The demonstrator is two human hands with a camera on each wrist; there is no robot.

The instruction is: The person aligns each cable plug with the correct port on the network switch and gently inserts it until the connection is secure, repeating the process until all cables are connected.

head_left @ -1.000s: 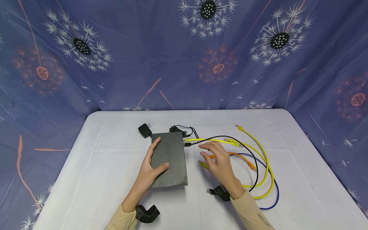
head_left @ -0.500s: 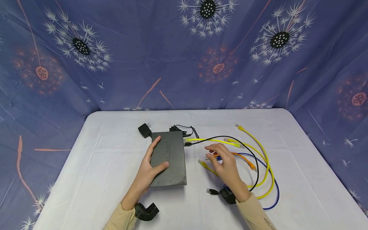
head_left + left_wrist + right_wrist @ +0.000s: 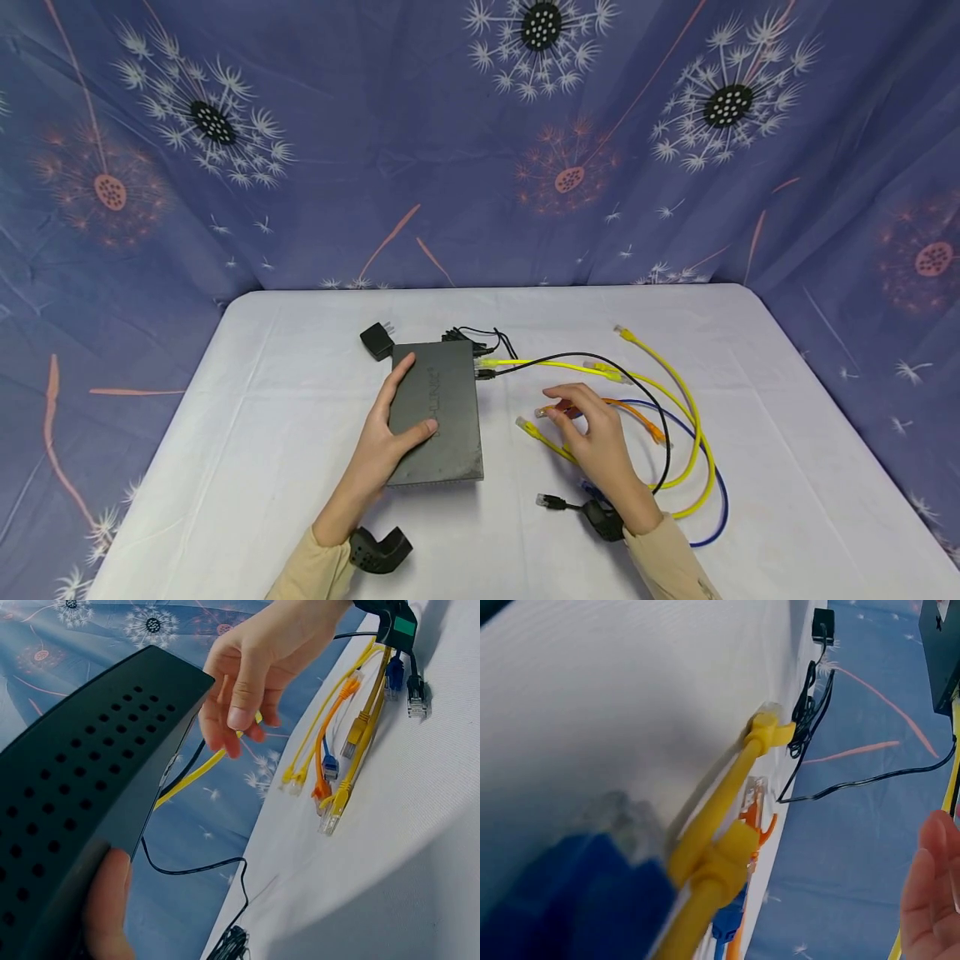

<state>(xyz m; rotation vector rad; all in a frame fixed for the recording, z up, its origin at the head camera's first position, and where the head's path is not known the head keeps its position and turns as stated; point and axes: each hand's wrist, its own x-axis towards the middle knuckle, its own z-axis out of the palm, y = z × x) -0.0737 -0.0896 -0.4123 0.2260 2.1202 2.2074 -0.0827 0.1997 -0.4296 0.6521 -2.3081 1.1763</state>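
Box (image 3: 457, 400), flat, dark-grey and metal-looking, is gripped in the left hand (image 3: 385, 446) over the white tabletop (image 3: 262, 433), probably stiff and lightish, so imo grab its long edges, while the right hand (image 3: 597, 433) dangles, fingers relaxed, holding nothing.

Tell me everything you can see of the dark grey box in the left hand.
The dark grey box is flat, rectangular and metal-looking, with faint lettering ending in LINK on its broad face and rows of round holes on one side. The left hand grips it above the table, lettered face up. A yellow cable and a black cable enter its right edge in the head view; a thin black cord seems to join it too.
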